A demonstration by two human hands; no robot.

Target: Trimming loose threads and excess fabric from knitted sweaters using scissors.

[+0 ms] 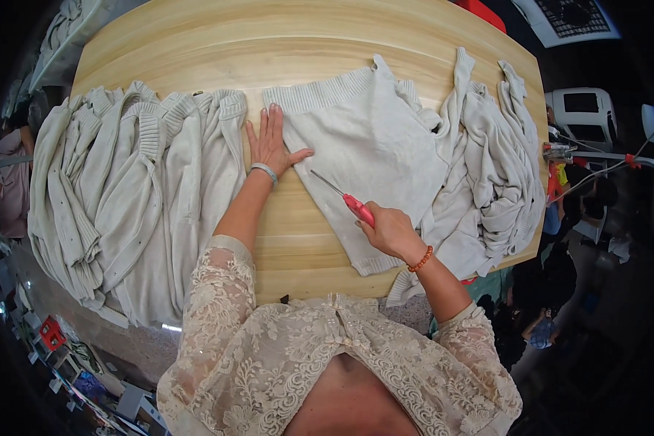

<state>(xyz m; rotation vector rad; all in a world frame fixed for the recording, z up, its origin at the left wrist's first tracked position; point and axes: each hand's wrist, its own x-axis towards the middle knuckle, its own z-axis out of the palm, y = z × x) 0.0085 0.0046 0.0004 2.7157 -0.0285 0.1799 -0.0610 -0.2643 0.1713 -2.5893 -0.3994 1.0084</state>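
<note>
**Centrally placed: cream knit panel under both hands**

Centrally on the pale, wood-grained oval table (196, 43): flat cream knitted garment panel with ribbed edges (363, 145), spread out, ribbed band toward the far side.

Left hand (270, 145): open, fingers extended and together, palm pressed flat at the left edge of the panel, thumb spread onto the knit. Nothing gripped. Thin silver bracelet (264, 171) on the wrist.

Right hand (391, 229): closed around the red handle of a slim pointed tool with a thin metal shaft (341, 196). Shaft angled up and left across the lower part of the panel, tip on or just above the knit; contact not determinable. Orange bead bracelet (420, 259) on the wrist.

Left of the panel: row of cream knitted pieces laid side by side (131, 196), overlapping, hanging over the near table edge. Right of the panel: loose heap of cream knitted pieces (494, 167), touching the panel's right side and draped over the table edge.

Near lower edge: lace sleeves (218, 291) of the wearer.
</note>
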